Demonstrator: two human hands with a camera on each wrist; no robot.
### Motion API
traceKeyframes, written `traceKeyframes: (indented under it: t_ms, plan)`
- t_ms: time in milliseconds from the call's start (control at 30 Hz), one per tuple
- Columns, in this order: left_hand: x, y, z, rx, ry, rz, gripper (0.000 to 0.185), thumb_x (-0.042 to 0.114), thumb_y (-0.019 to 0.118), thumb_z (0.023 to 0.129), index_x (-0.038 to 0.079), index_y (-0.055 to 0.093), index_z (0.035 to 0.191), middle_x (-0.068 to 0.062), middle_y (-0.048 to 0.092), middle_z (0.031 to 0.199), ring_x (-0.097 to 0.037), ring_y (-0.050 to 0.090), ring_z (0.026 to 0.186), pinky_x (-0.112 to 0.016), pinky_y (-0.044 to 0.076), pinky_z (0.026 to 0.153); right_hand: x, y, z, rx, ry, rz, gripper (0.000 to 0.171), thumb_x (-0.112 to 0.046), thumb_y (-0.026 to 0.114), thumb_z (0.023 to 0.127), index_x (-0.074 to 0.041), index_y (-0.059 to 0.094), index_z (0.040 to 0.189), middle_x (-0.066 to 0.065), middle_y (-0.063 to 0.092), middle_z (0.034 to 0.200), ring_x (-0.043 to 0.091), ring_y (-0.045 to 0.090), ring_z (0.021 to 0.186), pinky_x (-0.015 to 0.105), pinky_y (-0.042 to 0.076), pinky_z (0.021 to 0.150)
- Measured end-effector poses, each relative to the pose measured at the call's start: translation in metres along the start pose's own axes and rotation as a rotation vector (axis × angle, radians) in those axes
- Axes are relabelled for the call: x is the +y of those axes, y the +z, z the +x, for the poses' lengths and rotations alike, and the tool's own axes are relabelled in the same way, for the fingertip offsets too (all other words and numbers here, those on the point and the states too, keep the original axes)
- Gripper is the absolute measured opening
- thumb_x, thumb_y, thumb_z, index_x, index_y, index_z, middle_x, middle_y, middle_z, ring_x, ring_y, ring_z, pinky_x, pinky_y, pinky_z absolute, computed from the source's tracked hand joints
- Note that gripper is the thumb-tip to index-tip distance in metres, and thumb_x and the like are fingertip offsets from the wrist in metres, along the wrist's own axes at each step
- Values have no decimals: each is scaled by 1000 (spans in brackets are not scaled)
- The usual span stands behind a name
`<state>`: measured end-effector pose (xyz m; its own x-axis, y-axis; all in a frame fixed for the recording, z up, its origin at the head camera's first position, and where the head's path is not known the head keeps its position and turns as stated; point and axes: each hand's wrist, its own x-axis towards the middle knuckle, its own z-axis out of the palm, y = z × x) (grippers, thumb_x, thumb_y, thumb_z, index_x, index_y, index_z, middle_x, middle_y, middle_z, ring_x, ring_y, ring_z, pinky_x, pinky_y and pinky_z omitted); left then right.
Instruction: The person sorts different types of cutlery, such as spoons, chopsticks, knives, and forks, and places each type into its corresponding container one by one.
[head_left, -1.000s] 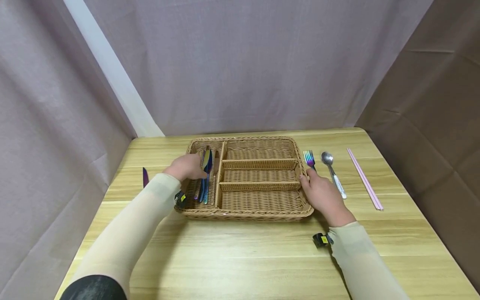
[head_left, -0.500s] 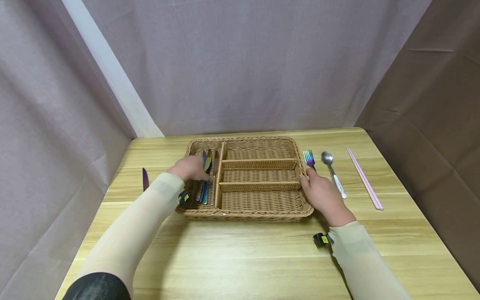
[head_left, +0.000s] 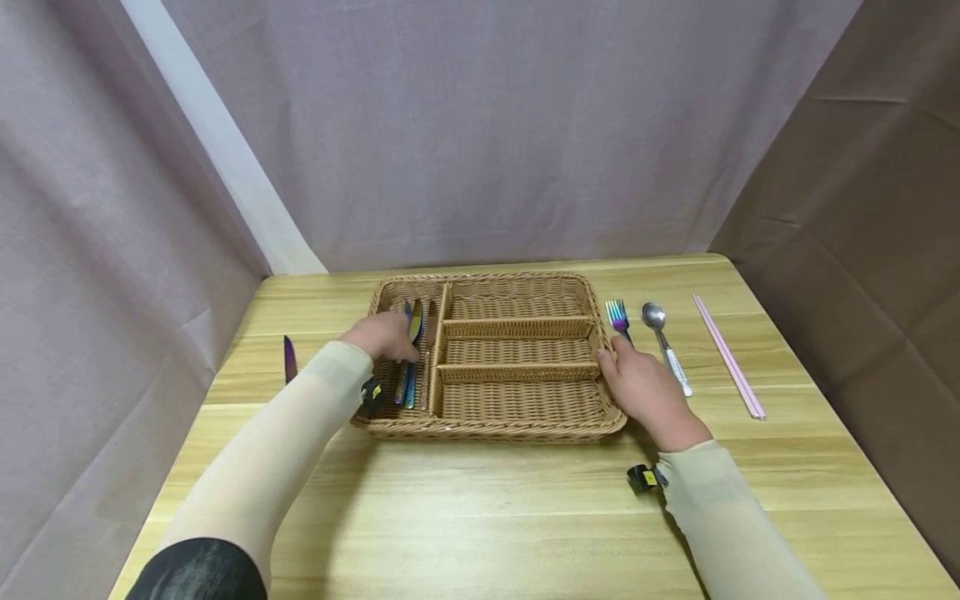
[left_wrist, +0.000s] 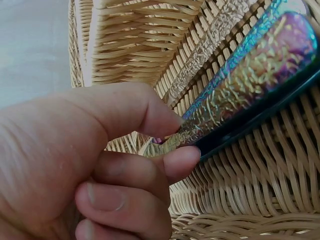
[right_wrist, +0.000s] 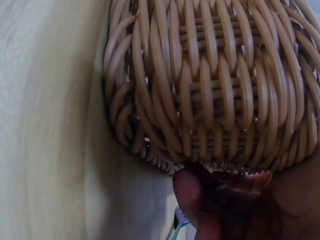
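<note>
A wicker cutlery basket (head_left: pixel 487 431) with several compartments sits on the wooden table. My left hand (head_left: pixel 382 336) reaches into its left compartment and, in the left wrist view, pinches a table knife (left_wrist: pixel 265 70) by its textured iridescent handle between thumb and fingers. Beside it lie a blue-handled knife (left_wrist: pixel 235 57) and a rose-gold knife (left_wrist: pixel 207 47), which runs along the compartment's divider in the head view. My right hand (head_left: pixel 648 392) grips the basket's right rim, its fingers curling against the woven edge in the right wrist view. The held knife's blade is partly hidden by my hand.
Right of the basket lie an iridescent fork (head_left: pixel 617 314), a spoon (head_left: pixel 667 346) with a white patterned handle, and pink chopsticks (head_left: pixel 727 354). Another purple knife (head_left: pixel 290 358) lies on the table at left, partly behind my left sleeve. Curtains (head_left: pixel 517 133) enclose the table.
My left hand has shifted slightly to the right inside the left compartment, and the knife handles there lie closer together. My right hand has stayed on the basket rim.
</note>
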<state>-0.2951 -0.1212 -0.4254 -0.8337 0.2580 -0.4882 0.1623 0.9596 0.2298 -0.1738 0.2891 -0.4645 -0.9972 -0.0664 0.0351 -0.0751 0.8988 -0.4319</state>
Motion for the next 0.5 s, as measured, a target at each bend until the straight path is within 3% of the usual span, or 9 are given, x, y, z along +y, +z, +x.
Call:
traceKeyframes:
  t_ms: [333, 500]
  plan:
    - [5, -1, -3, -27, -7, 8, 20, 29, 72, 99, 13, 72, 87, -9, 74, 92, -21, 57, 72, -41, 49, 73, -1, -1, 0, -10, -2, 0, 53, -39, 34, 120, 6, 50, 144, 35, 71, 104, 58, 72, 98, 73, 58, 78]
    - [5, 1, -1, -12, -3, 16, 23, 26, 72, 98, 16, 66, 79, -4, 65, 78, -19, 50, 66, -40, 46, 69, -2, -2, 0, -10, -4, -8, 53, -38, 34, 120, 7, 50, 144, 36, 71, 105, 58, 72, 98, 73, 58, 78]
